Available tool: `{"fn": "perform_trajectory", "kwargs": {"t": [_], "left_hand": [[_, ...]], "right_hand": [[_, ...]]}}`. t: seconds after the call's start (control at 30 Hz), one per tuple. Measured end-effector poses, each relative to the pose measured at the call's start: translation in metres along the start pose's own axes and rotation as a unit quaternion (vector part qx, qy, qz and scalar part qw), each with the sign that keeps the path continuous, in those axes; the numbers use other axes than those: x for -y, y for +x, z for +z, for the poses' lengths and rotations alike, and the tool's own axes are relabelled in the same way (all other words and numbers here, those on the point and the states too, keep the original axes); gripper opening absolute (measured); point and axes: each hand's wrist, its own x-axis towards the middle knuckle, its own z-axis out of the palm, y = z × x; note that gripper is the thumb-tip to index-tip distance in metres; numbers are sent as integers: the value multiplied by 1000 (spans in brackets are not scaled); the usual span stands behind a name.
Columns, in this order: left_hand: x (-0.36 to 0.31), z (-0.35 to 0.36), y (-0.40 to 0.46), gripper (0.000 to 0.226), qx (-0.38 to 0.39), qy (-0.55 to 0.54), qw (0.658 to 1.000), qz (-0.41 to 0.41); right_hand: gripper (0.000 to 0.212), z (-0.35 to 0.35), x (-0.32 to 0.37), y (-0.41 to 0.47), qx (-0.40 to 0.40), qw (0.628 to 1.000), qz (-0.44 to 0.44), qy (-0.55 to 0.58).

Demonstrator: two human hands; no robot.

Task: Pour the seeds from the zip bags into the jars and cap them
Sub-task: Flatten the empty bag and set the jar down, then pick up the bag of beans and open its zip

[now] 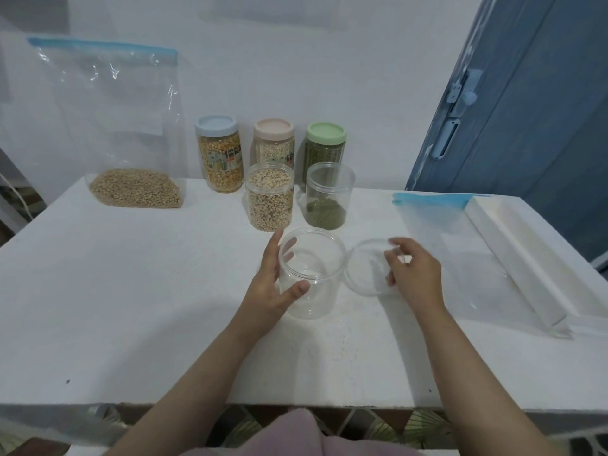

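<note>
Both forearms reach over the white table (131,291). Left hand (274,287) grips the empty clear plastic jar (309,274), standing upright mid-table; right hand (413,269) pinches its clear round lid (368,266) just beside. Behind stand two uncapped jars, then three capped ones; a seed-filled zip bag (131,185) sits far left.
</note>
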Motion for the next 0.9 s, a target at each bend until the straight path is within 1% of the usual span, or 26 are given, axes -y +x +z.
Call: {"fn": "perform_trajectory", "kwargs": {"t": [0.07, 0.13, 0.17, 0.3, 0.37, 0.5, 0.57, 0.67, 0.73, 0.83, 0.9], "left_hand": [[0, 2, 0, 83, -13, 4, 1000, 8], [-1, 4, -1, 80, -21, 5, 1000, 12], [-1, 5, -1, 80, -24, 6, 1000, 13], [-3, 6, -3, 83, -27, 14, 999, 15], [-4, 6, -3, 87, -22, 16, 999, 18], [-13, 2, -2, 97, -7, 27, 999, 27], [-24, -6, 1, 93, -21, 25, 999, 38], [-53, -27, 7, 69, -100, -4, 994, 44], [-75, -46, 14, 55, -159, -30, 985, 56], [-96, -86, 27, 44, -224, -51, 969, 85], [-103, -121, 37, 44, -259, -45, 959, 107]], "right_hand": [[25, 4, -24, -10, 17, 995, -19, -93], [26, 11, -39, -22, 11, 985, -50, -167], [26, 13, -42, -25, 4, 983, -50, -176], [24, 7, -36, -20, 3, 989, -56, -138], [22, 1, -23, -20, -6, 992, -68, -105], [19, -3, 21, -37, -29, 994, -105, 7], [20, 1, 50, -46, -41, 989, -128, 58], [20, 17, 98, -63, -35, 978, -166, 122], [22, 33, 131, -69, -11, 968, -187, 166], [20, 69, 182, -64, 26, 950, -202, 238], [20, 101, 216, -55, 29, 938, -207, 277]]}}
